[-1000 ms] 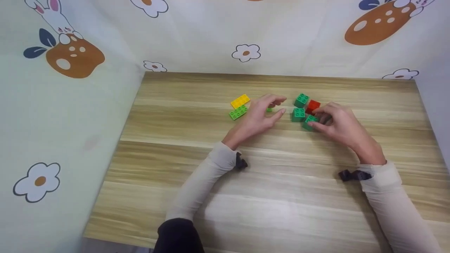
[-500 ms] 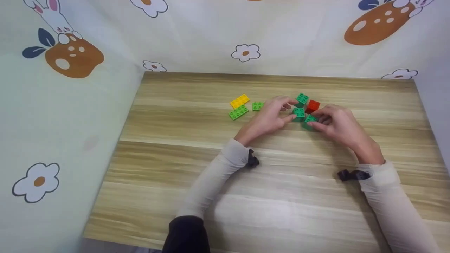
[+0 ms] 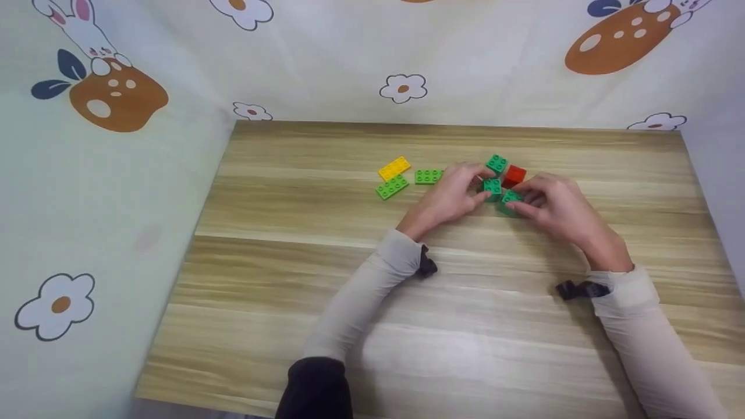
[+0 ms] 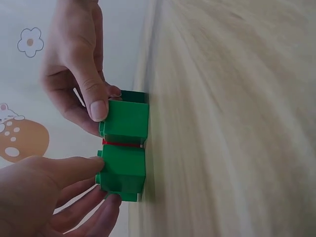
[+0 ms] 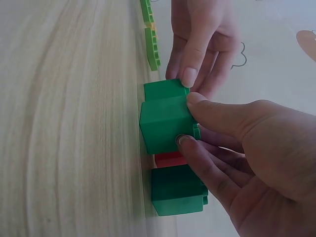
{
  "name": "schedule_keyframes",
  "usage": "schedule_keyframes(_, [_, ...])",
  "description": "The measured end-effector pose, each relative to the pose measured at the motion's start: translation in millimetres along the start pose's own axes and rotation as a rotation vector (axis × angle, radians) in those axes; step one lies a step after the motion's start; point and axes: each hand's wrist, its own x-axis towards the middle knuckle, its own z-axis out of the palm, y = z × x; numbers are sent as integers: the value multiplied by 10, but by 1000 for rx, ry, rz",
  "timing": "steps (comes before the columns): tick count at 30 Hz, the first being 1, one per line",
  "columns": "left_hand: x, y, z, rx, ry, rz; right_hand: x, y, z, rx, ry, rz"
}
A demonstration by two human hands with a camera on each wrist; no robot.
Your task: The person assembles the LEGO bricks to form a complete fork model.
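My left hand (image 3: 451, 195) grips the green toy building block (image 3: 492, 189) at the left of a close group, thumb at its near side. My right hand (image 3: 561, 206) pinches the front green block (image 3: 510, 202) between thumb and fingers. Behind them are a third green block (image 3: 496, 164) and a red block (image 3: 515, 176). In the left wrist view the two front green blocks stand side by side, with a sliver of red between. Below the pinched block in the right wrist view, another dark green block (image 5: 178, 190) sits beside my right fingers, its studs facing right.
Left of the group lie a yellow flat brick (image 3: 394, 169), a light green flat brick (image 3: 392, 187) close by it, and another light green one (image 3: 429, 177), partly behind my left hand. The wooden table (image 3: 291, 262) meets a patterned backdrop (image 3: 326, 70) behind and at both sides.
My left hand has moved right and onto the green block, uncovering the light green flat brick behind it. My right hand keeps almost the same place and grip.
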Motion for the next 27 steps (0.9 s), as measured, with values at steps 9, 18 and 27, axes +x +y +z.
schedule_keyframes(9, [1,-59,31,27,-10,15,-2,1,5,11,6,-27])
schedule_keyframes(18, [-136,-100,-70,31,48,99,21,13,29,8,-9,-21])
schedule_keyframes(27, [-401,-251,-221,-32,88,177,0,16,13,-11,-35,12])
